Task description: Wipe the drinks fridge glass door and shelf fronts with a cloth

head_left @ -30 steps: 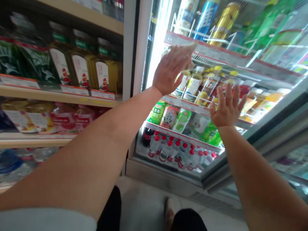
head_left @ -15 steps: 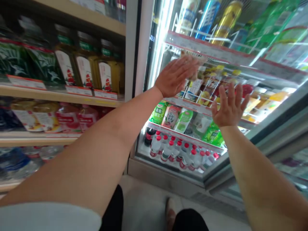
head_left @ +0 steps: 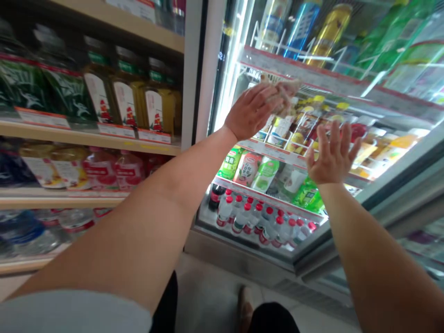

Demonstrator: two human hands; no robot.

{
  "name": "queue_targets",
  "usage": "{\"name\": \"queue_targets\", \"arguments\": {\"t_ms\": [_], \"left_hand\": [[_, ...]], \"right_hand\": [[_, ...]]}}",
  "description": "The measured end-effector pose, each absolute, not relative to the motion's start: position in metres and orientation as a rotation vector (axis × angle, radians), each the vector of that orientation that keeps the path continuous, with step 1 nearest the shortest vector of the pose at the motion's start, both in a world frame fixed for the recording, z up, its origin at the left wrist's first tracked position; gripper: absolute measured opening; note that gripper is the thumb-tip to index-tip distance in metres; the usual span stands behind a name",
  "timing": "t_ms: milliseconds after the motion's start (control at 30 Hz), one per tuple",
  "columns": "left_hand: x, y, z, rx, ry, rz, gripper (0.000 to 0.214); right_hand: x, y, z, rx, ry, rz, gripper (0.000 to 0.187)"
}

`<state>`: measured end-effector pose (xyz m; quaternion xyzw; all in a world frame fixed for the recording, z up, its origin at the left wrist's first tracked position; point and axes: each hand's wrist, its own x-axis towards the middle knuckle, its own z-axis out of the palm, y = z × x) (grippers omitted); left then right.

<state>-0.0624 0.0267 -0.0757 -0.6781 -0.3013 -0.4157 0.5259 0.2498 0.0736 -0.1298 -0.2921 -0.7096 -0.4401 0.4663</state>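
My left hand [head_left: 251, 108] reaches up to the lit drinks cooler, its fingers bent over a crumpled pale cloth [head_left: 286, 95]. The cloth lies against what looks like the cooler's glass front, just under the upper shelf edge; part of it is hidden by my fingers. To the right, my right hand [head_left: 329, 157] is raised with its fingers spread, its palm toward the glass, and holds nothing. Behind both hands stand yellow-capped bottles [head_left: 314, 108] on a wire-fronted shelf.
Cans such as a blue can [head_left: 301, 27] fill the cooler's upper shelf. Red-capped bottles [head_left: 246, 215] stand at its bottom. At left, a wooden shelf [head_left: 86, 136] holds oil bottles [head_left: 154, 104]. A grey metal frame [head_left: 402, 203] edges the right side. Below are the floor and my legs.
My left hand's fingers have curled slightly, and more of the cloth shows bunched past them. My right hand stays nearly in place. The view has shifted a little.
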Motion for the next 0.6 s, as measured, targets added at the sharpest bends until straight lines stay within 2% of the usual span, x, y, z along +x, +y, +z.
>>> {"name": "queue_targets", "arguments": {"t_ms": [133,400,600], "left_hand": [[-0.063,0.025,-0.078,-1.677,-0.692,-0.87,0.047],[-0.059,0.025,-0.077,-1.464,-0.786,-1.077,0.041],[-0.058,0.012,-0.076,-1.605,-0.704,-0.763,0.05]], "right_hand": [[0.25,0.074,-0.13,-0.731,-1.746,-1.085,0.069],[0.248,0.069,-0.129,-0.767,-1.781,-1.019,0.066],[0.247,0.067,-0.129,-0.811,-1.794,-0.997,0.067]]}}
